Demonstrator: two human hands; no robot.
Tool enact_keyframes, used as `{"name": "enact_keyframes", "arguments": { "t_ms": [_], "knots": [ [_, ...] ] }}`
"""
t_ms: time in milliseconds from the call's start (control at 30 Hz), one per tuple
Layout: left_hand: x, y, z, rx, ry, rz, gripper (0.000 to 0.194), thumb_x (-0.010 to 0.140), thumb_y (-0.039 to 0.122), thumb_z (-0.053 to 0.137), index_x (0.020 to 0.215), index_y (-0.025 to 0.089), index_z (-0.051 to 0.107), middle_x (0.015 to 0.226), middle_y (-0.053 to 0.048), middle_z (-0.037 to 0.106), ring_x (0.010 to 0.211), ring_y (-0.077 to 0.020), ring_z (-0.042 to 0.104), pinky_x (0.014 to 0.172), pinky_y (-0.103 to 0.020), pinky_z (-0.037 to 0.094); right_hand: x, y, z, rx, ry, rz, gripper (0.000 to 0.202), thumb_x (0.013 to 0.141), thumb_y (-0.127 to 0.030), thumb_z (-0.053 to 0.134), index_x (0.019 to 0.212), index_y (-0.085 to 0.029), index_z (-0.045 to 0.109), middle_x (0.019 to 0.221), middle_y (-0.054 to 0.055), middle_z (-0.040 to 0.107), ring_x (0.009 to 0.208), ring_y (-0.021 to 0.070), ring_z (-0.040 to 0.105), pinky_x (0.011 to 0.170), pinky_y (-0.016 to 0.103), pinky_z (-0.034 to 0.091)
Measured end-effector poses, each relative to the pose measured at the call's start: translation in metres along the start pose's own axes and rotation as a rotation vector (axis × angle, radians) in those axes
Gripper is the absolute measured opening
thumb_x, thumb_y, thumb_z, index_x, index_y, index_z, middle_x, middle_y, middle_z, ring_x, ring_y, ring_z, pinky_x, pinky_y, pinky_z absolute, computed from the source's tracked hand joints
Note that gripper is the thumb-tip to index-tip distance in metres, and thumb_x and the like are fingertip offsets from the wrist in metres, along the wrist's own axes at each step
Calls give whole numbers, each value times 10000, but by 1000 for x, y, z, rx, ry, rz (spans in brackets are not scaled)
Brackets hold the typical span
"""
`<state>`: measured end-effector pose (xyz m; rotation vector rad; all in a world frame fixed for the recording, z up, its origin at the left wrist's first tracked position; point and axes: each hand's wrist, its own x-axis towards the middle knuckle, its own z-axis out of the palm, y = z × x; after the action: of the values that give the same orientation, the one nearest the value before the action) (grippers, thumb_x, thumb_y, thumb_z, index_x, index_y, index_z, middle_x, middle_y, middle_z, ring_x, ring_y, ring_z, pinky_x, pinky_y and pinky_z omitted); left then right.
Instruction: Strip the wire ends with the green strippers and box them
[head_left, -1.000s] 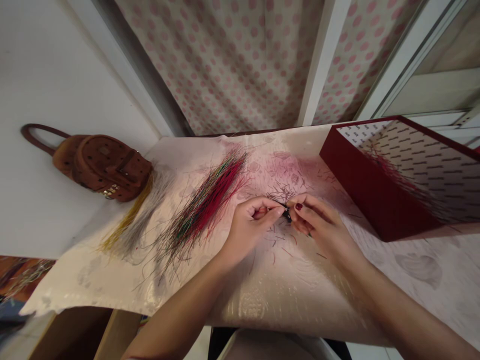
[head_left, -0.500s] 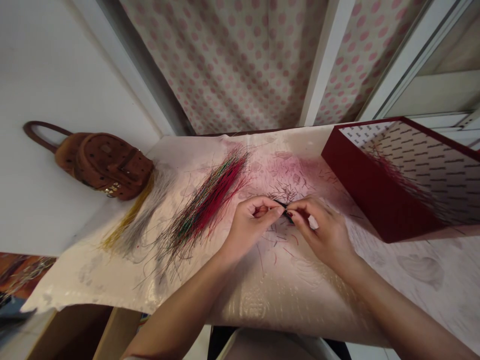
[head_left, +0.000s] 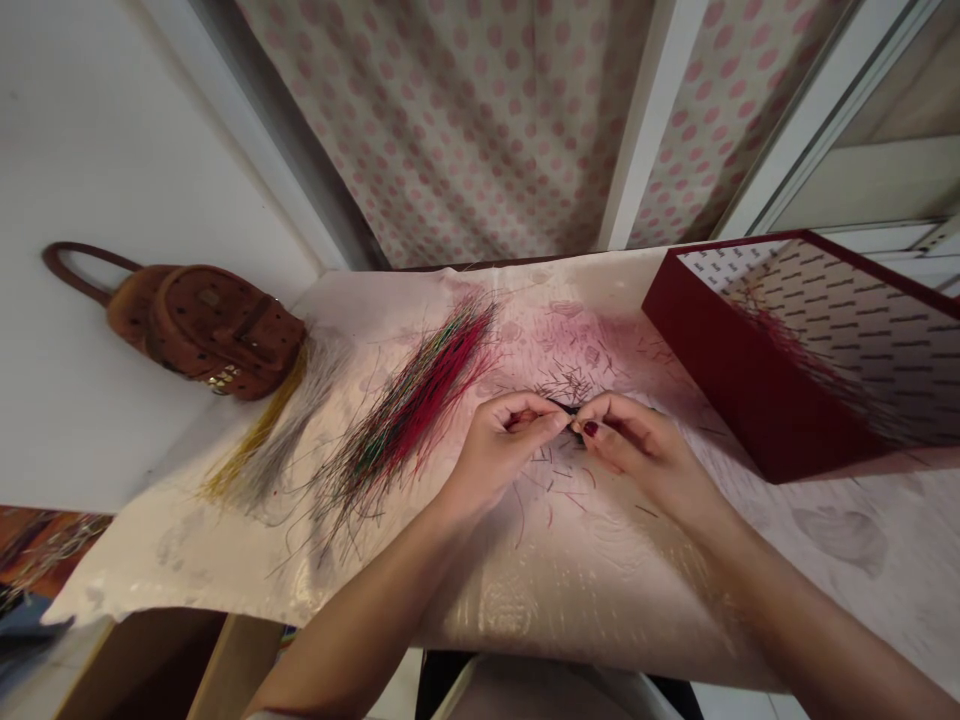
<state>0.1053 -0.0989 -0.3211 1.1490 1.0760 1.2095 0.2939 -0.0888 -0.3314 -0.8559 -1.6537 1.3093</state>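
At the left, the brown backpack (head_left: 214, 325) hides the upper ends of the yellow strands (head_left: 251, 440). At the center, the left hand (head_left: 499, 450) and right hand (head_left: 630, 440) pinch a small dark piece (head_left: 568, 408), mostly covered by fingers, its shape hard to make out. At the right, the red box (head_left: 750, 380) is cut off by the frame's edge; its front wall hides part of the strands inside (head_left: 795, 350).

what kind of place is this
Probably a home craft corner: a covered table with a bundle of red and green strands, a brown backpack beside it, and a polka-dot curtain behind.
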Motion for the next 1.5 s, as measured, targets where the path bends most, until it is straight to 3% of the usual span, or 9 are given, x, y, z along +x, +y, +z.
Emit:
{"name": "enact_keyframes", "arguments": {
  "t_ms": [67, 167, 333, 467, 767, 1033, 1233, 1367, 1500],
  "knots": [
    [0, 0, 0, -91, 4, -73, 159, 756, 302, 817, 759, 171, 726, 693, 12, 584, 570, -68, 425, 515, -219, 279, -2, 1, 0, -295, 63, -175, 92, 963, -186, 572, 1037, -223, 614, 912, 20, 631, 790, 159, 587, 703, 304, 454],
    [-1, 1, 0, -176, 1, -171, 199, 747, 323, 830, 757, 165, 708, 674, 32, 550, 502, -34, 339, 461, -209, 204, -2, 4, 1, -594, 70, -354, 231, 944, -107, 554, 1143, -221, 577, 954, 24, 640, 808, 162, 605, 725, 302, 474],
    [-1, 1, -1, -225, -31, -247, 236, 710, 319, 852, 734, 154, 685, 606, 61, 460, 454, -16, 244, 429, -220, 112, 0, 5, 1, -777, 96, -475, 178, 1002, -148, 544, 1167, -214, 561, 971, 43, 644, 815, 172, 625, 699, 303, 480],
    [-2, 1, -1, -175, -23, -253, 257, 704, 349, 844, 734, 154, 679, 608, 56, 465, 464, -24, 265, 433, -224, 123, 0, 4, 0, -842, 105, -520, 135, 1021, -189, 561, 1152, -219, 573, 966, 49, 658, 797, 177, 633, 679, 306, 490],
    [-3, 5, 1, -49, 18, -81, 190, 727, 296, 801, 696, 153, 680, 662, 28, 564, 576, -64, 420, 523, -215, 295, -1, 5, 1, -857, 113, -522, 105, 1018, -184, 561, 1113, -205, 600, 957, 57, 674, 787, 188, 646, 695, 320, 495],
    [-2, 3, -1, -190, 37, -248, 258, 685, 333, 849, 705, 158, 661, 626, 58, 478, 491, -30, 307, 456, -217, 168, 2, 6, -1, -671, 86, -487, 81, 1007, -189, 580, 1064, -238, 611, 926, 31, 664, 801, 180, 626, 706, 315, 498],
    [0, 2, -4, -194, -10, -269, 270, 659, 344, 872, 714, 165, 678, 652, 44, 520, 493, -29, 296, 448, -218, 155, 3, 1, -2, -478, 71, -350, 95, 1013, -207, 568, 1009, -247, 654, 906, 21, 678, 818, 173, 637, 727, 317, 502],
    [-1, 4, -4, -171, -52, -290, 280, 653, 359, 870, 696, 165, 674, 605, 48, 499, 496, -36, 297, 453, -221, 154, 3, 0, -3, -352, 65, -252, 112, 1020, -275, 569, 1007, -241, 675, 878, 23, 672, 774, 167, 646, 659, 300, 498],
    [-1, 3, -3, -193, -100, -297, 273, 655, 353, 865, 691, 163, 673, 604, 47, 511, 494, -37, 303, 461, -226, 155, 3, 2, 0, -314, 88, -232, 89, 1005, -246, 588, 1016, -236, 676, 879, 18, 681, 777, 162, 647, 669, 293, 501]
  ]
}}
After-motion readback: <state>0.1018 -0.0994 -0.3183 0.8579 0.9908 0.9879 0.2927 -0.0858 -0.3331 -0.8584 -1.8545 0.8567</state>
